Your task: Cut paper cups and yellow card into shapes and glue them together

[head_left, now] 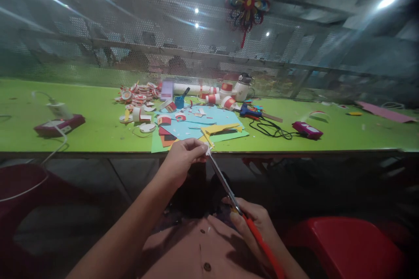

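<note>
Just in front of the table edge, my left hand (185, 159) pinches a small white piece of paper (208, 151) between thumb and fingertips. Lower and to the right, my right hand (252, 222) is wrapped round the red handles of a pair of scissors (222, 178). The long metal blades slant up and left, their tips touching or right beside the white piece. Beyond my left hand lie light blue paper sheets (209, 117) with small scraps on them, and a folded yellow paper strip (222, 129).
Cut paper cups (225, 91) and a pile of red-white cup pieces (140, 93) stand at the back of the green table (98, 135). A blue glue gun (250, 111) with a black cord lies right of the sheets. Purple power strips (307, 130) sit at both sides. A red stool (353, 244) is lower right.
</note>
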Tool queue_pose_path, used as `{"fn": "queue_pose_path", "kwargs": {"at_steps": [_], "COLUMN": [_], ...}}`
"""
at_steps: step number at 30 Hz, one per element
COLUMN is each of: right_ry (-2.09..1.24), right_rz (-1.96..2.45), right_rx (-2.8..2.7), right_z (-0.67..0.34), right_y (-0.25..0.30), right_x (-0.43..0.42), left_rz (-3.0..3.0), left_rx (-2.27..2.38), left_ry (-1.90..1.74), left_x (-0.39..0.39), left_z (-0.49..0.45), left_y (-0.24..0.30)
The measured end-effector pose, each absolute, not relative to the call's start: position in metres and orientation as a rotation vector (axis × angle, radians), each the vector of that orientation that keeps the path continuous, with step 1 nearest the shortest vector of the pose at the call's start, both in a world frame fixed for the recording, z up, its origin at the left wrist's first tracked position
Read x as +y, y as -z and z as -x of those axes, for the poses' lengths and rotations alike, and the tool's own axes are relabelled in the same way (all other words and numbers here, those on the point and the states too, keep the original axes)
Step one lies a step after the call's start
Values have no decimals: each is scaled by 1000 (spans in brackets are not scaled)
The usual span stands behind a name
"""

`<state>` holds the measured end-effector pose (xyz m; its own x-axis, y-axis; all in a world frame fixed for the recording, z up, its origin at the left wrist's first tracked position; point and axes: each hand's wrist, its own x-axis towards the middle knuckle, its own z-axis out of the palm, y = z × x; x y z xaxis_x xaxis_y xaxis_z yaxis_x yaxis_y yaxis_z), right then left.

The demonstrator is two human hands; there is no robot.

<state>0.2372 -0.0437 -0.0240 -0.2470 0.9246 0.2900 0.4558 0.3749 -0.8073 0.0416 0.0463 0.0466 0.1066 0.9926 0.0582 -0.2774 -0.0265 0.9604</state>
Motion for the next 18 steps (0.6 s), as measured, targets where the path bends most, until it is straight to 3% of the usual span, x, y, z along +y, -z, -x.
{"fn": "queue_pose_path", "kwargs": {"at_steps": [18], "right_ry": [-652], "right_rz": [1121], "right_rx": [-1870], "right_z": [-236], "right_y": [23], "right_x": [-42], "left_rz": [-993], "left_rx": [921], "left_ry": [-1399], "left_x": [46], "left_z": [-42], "left_y": [-51]}}
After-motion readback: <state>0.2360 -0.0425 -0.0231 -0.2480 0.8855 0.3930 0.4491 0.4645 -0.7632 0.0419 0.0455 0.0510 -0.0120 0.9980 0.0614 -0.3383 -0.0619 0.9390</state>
